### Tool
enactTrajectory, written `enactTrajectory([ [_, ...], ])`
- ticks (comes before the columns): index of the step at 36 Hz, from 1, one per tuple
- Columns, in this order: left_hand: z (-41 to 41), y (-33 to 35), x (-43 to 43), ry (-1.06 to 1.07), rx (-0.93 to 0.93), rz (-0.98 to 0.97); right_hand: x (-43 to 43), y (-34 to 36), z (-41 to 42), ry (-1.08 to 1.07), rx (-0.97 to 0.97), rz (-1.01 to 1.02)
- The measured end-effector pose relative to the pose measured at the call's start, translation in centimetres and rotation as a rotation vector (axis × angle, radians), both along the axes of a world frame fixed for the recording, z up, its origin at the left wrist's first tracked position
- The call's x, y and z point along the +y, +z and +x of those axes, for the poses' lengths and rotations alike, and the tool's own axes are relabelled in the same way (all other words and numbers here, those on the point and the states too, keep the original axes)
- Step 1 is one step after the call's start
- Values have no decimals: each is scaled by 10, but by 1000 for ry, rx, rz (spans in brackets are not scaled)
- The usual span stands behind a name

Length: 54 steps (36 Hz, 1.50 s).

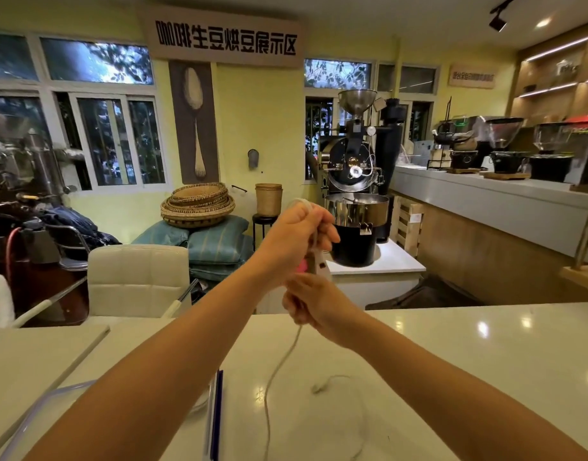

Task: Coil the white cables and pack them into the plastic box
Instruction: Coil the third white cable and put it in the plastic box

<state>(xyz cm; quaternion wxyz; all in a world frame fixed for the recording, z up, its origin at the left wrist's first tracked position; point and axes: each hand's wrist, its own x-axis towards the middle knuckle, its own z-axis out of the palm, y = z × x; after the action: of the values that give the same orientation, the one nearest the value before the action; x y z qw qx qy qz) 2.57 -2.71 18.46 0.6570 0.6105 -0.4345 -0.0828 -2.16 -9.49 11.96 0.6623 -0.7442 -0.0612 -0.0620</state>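
Right now, seen from the head camera, the person is midway through coiling one white cable [279, 364]. Both arms reach out over the pale tabletop [485, 354] and the hands meet in the air above its far edge. The left hand [297, 234] is the upper one; its grip is closed around a bundle of loops, with a bit of white cable arching over the knuckles and a white plug end with something pink poking out below the fist. The right hand [314, 302] sits just under it, fingers pinched shut on the strand that feeds up from below.

From that lower hand the cable drops to the tabletop, runs toward the viewer and curls round in a loose arc — its free connector end lies on the surface near the middle. So a good stretch is not yet wound.

My guess at the next move: slide the right hand down the slack, bring up another loop and lay it into the left fist, keeping the loops even so the tail does not snag or whip off the edge.

The plastic box [58, 399] — clear, with a blue rim — sits at the lower left, mostly hidden behind the left forearm. What it holds I cannot tell. A blue-edged piece, perhaps its lid, stands just beside it.
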Motion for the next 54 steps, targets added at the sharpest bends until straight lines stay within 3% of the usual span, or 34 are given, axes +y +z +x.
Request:
enactTrajectory([
  [10,30,-10,19,239,-294,241,-22,24,-21,-150,-143,-696],
  [17,19,-30,25,124,-298,488,-52,66,-23,-257,-268,-941],
  [21,3,-31,25,-51,-144,494,-62,87,-23,-315,-315,-1047],
  [26,-11,-32,27,-229,-90,465,-75,101,-20,-340,-394,-974],
  [30,-19,-26,27,-390,75,351,-79,102,-15,-318,-458,-840],
  [32,-23,-21,27,-488,164,272,-79,97,-11,-292,-479,-722],
  [35,-27,-12,24,-579,248,150,-78,79,-1,-214,-434,-387],
  [38,-31,-4,18,-573,228,92,-70,55,5,-89,-360,-68],
  [42,-30,3,8,-351,119,75,-42,31,8,-71,-153,154],
  [48,-14,-1,0,96,-276,159,-16,9,-8,-40,-1,-169],
  [54,0,-14,-2,223,-274,53,-17,10,-23,-35,42,-308],
])
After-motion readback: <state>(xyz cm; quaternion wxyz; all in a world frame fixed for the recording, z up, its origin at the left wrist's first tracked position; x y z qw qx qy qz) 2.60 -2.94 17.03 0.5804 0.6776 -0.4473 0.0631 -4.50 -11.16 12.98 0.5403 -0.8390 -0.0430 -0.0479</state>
